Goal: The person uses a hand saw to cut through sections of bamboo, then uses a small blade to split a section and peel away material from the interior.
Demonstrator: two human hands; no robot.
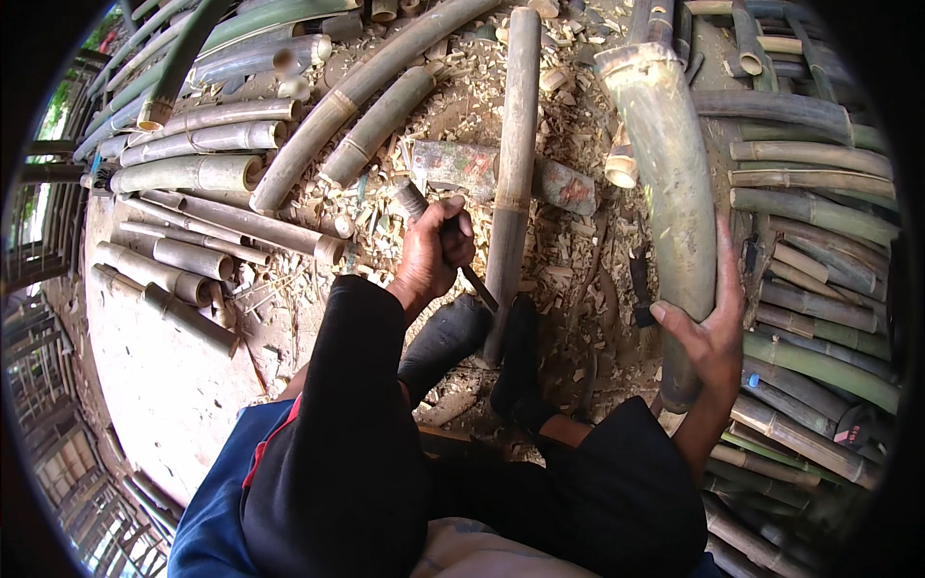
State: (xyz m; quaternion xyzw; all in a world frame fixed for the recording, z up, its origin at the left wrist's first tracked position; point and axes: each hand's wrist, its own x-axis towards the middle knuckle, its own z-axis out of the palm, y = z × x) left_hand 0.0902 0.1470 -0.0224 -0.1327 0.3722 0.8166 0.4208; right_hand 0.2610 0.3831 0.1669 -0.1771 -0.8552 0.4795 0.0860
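My left hand [431, 252] is closed around the wooden handle of a chopping knife [453, 252], whose dark blade slants down against a long bamboo pole [511, 164]. That pole lies lengthwise between my two feet in dark shoes [445, 337]. It crosses a flat worn chopping block [462, 166]. My right hand [711, 323] grips a thick, curved bamboo section [670, 193] from its right side, fingers wrapped around it. This section stands tilted with its cut hollow end up and away from me.
Cut bamboo poles [193, 173] lie stacked at the left and top. More poles [819, 250] are piled along the right. Wood chips and shavings [578, 260] cover the ground around the block. A bare earth patch [183, 385] lies at lower left.
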